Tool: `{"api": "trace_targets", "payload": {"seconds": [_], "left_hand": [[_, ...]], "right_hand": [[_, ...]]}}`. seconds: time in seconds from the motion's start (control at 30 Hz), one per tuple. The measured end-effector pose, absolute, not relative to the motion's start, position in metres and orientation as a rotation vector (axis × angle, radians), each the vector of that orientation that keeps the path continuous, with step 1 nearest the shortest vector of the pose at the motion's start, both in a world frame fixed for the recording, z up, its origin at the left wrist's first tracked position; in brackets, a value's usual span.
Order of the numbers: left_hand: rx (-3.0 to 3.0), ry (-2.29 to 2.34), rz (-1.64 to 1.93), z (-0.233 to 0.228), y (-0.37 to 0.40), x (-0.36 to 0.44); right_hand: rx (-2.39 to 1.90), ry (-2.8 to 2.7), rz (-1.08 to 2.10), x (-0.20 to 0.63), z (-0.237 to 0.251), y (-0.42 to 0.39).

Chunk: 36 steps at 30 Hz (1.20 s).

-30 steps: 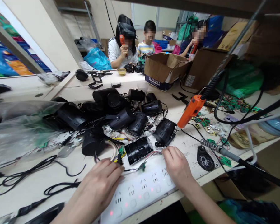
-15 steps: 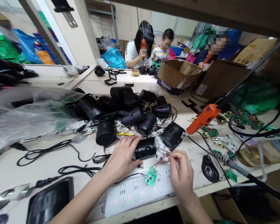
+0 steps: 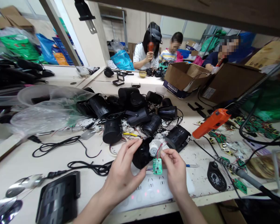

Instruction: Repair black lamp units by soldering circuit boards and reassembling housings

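My left hand (image 3: 123, 171) grips a black plastic housing (image 3: 141, 155) with a small white motor (image 3: 154, 147) at its end, lifted just above the bench. My right hand (image 3: 175, 169) pinches the red and black wires at a small green circuit board (image 3: 157, 165) that hangs from the housing. Both hands are over a white power strip (image 3: 151, 191) with red lights. Behind them lies a pile of similar black housings (image 3: 130, 112) with loose wires.
An orange electric screwdriver (image 3: 211, 123) hangs at the right over green boards (image 3: 220, 137). A soldering iron (image 3: 238, 172) and black stand (image 3: 216, 177) lie right. Black cables (image 3: 60, 144), a black panel (image 3: 58, 197) and plastic bags (image 3: 42, 112) are left. Several people sit behind cardboard boxes (image 3: 184, 76).
My left hand lifted the black housing off the bench and turned its motor end up. My right hand rose with the wires, so the green board now hangs upright. My view shifted left.
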<state>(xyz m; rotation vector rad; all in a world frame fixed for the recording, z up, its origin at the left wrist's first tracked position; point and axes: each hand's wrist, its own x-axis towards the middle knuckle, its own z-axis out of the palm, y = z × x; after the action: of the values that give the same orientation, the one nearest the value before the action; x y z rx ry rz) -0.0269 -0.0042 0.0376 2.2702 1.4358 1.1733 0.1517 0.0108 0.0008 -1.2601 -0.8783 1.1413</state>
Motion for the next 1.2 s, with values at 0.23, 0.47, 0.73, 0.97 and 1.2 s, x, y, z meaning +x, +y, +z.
{"api": "trace_targets", "payload": {"seconds": [0.23,0.47,0.73,0.97,1.2], "left_hand": [[2.197,1.481,1.188,0.024,-0.012,-0.027],[2.269,1.498,1.14,0.026,-0.013,-0.03],[2.284,1.477,1.129,0.026,-0.015,-0.028],[2.293,1.478,1.122,0.026,-0.015,-0.029],[2.295,1.488,1.169,0.027,-0.014,-0.028]], "right_hand": [[-1.326,-0.868,1.166,0.138,0.007,0.01],[-1.314,-0.848,1.192,0.141,0.0,0.011],[-1.303,-0.848,1.226,0.14,-0.003,0.009],[-1.319,-0.855,1.223,0.141,-0.003,0.009],[-1.315,-0.892,1.186,0.138,-0.002,0.01]]}}
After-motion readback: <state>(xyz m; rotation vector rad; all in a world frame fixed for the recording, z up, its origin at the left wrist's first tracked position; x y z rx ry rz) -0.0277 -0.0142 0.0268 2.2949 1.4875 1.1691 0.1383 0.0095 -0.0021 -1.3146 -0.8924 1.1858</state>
